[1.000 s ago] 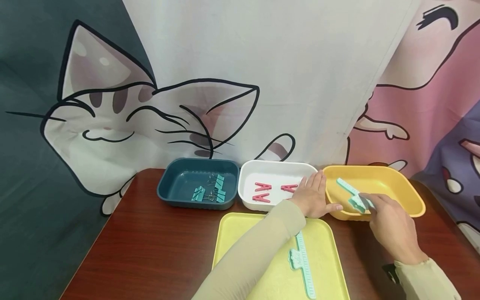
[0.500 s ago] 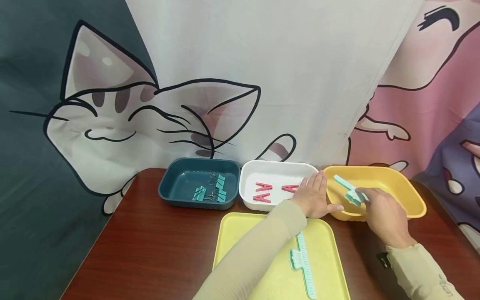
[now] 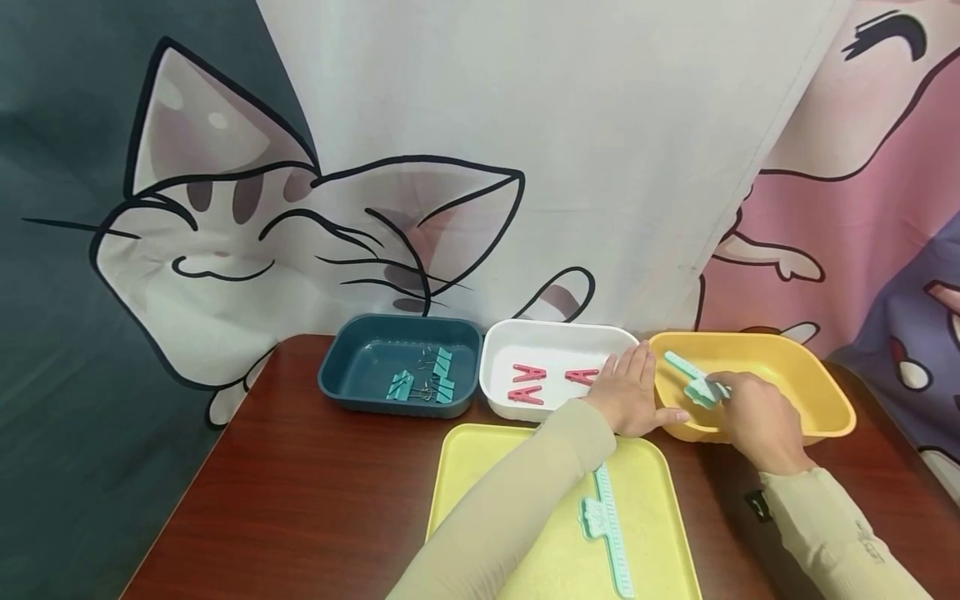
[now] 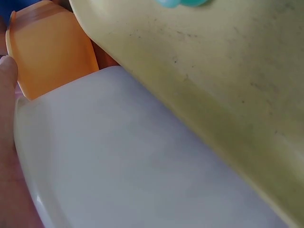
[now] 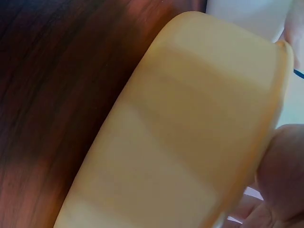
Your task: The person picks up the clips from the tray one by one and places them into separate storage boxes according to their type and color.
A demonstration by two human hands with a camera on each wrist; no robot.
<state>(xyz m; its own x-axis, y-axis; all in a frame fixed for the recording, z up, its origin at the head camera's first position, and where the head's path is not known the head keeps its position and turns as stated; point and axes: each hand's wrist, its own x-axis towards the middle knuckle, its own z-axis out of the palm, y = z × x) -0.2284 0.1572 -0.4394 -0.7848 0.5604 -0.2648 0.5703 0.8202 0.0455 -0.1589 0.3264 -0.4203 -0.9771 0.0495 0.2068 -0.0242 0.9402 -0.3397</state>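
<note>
In the head view my right hand (image 3: 761,421) holds a mint-green bag clip (image 3: 701,390) by one end, over the inside of the yellow bin (image 3: 810,375). The clip has a long bar and a scalloped grip. My left hand (image 3: 628,392) lies with straight fingers across the neighbouring rims of the white bin (image 3: 555,333) and the yellow one. A second mint bag clip (image 3: 613,533) rests on the yellow tray (image 3: 517,575), partly behind the left arm. In the right wrist view, the yellow bin's wall (image 5: 180,118) hides most of the right hand (image 5: 285,175).
Several pink clothespins (image 3: 527,395) lie in the white bin. To its left, a dark teal bin (image 3: 360,367) contains several teal binder clips (image 3: 444,389). All three bins stand in a row at the back of the brown table (image 3: 300,500), against a printed curtain (image 3: 615,167).
My right hand has moved left and slightly away from me with the bag clip, further over the yellow bin. My left hand has stayed on the rims.
</note>
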